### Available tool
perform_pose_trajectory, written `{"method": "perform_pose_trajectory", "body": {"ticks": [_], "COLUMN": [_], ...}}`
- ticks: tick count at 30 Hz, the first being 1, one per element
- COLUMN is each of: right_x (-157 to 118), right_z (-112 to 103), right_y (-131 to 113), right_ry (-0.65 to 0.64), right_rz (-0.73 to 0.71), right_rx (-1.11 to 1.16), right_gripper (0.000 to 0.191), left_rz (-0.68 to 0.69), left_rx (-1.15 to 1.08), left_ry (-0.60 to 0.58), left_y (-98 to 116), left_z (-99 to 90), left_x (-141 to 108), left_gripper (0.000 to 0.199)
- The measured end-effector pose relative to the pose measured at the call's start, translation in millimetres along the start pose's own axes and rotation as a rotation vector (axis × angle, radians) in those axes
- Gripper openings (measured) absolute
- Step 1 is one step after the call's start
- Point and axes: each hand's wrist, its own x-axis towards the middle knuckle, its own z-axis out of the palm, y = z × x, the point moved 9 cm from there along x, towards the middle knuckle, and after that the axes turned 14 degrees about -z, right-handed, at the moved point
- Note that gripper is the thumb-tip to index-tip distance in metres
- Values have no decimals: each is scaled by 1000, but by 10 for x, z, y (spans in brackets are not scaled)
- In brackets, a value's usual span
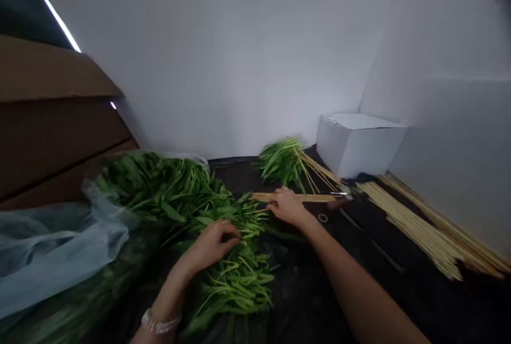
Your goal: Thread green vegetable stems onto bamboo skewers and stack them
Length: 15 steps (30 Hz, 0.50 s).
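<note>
Touching the sticks: head view here, and the right hand (288, 207) is at the near side of a thin row of sticks (323, 198), fingers bent down. Blurry, so I can't tell if it's actually pinching one.

Left hand: the left hand (213, 243) hangs over the greens, loosely curled, thumb towards the index finger. Can't tell if there's a stem in there.

Laid-out greens: these leafy stems (247, 280) lie between the hands and run down towards the wearer, pretty messy tbh.

Finished-looking bit: just beyond the right hand there's a bunch of greens (281, 162) with sticks poking out to the right. Looks like the part that's done, my guess, though I can't see how they're joined.

Leftovers: loads, I'd say. A big green heap (159, 184) is beyond and left of the left hand, and a pile of bare sticks (411, 221) is well off to the right of the right hand.

Plastic bag: the clear plastic bag (59, 253) is left of the left hand, with greens showing through it.

White box: the white box (343, 144) sits beyond and right of the right hand. Top looks shut, contents hidden.

Ring: a small ring (323, 218) is just right of the right hand.
</note>
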Motion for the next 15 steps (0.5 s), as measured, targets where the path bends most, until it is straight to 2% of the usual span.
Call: {"method": "perform_pose_trajectory", "body": {"ticks": [4, 8, 13, 15], "right_x": [10, 12, 35, 38], "right_z": [138, 12, -179, -267], "right_y": [-81, -78, -232, -326], "right_ry": [-120, -95, -34, 32], "right_rz": [-62, -29, -52, -80], "right_rx": [36, -1, -30, -54], "right_gripper": [21, 23, 28, 30], "left_rz": [11, 39, -21, -77], "left_rx": [2, -117, -419, -596], "left_ry": [12, 60, 368, 424], "left_y": [-23, -8, -195, -330], "left_z": [14, -70, -399, -456], "left_x": [14, 29, 33, 41], "left_gripper": [10, 10, 19, 28]}}
